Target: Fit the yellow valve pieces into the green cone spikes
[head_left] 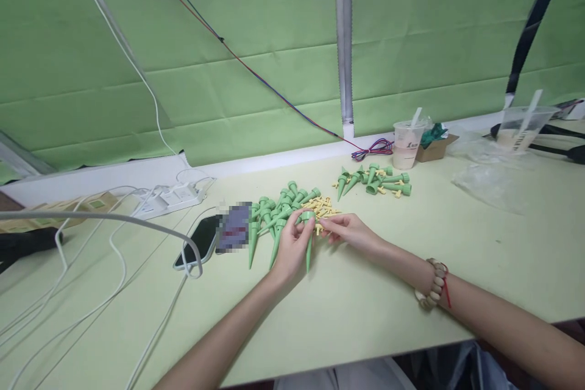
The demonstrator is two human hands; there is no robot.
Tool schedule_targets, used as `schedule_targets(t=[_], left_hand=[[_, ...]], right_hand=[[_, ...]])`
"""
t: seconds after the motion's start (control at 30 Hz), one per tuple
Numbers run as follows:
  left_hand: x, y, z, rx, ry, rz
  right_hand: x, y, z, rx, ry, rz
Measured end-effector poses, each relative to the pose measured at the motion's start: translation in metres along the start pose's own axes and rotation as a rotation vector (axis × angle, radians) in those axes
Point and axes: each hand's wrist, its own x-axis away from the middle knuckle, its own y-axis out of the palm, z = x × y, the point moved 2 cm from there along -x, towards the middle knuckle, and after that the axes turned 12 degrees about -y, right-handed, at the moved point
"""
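My left hand (292,248) grips a green plastic cone spike (309,237), point down, head up. My right hand (348,231) reaches in from the right, its fingertips pinching a small yellow plastic piece (319,229) at the spike's head. Just behind the hands lies a heap of green spikes (274,210) and a scatter of small yellow pieces (322,206). A second, smaller group of green spikes (377,180) lies farther back right. My right wrist wears a bead bracelet (433,291).
A phone (201,241) with a white cable lies left of the heap, beside a blurred card. A white power strip (171,198) and loose cables run along the left. Two plastic cups (406,145) (521,128), a small cardboard box (434,147) and clear bags (489,180) stand at the back right.
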Motion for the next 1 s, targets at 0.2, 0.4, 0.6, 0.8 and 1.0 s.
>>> schedule_targets(t=[0.2,0.4,0.6,0.8,1.0], left_hand=[[-0.004,-0.008,0.001,0.054,-0.026,0.167],[-0.005,-0.012,0.003,0.152,-0.108,0.193],[-0.004,-0.005,-0.001,0.068,-0.062,0.024],[0.000,-0.003,-0.001,-0.016,0.005,-0.073],[0.000,-0.006,0.001,-0.060,0.059,-0.109]], right_hand=[[-0.005,-0.012,0.001,0.310,-0.203,0.094],[-0.007,-0.029,0.004,0.915,-0.243,0.142],[-0.010,-0.027,0.008,0.706,-0.258,0.147],[-0.008,-0.010,0.007,0.052,-0.101,-0.015],[-0.003,-0.003,0.002,-0.057,-0.049,-0.148]])
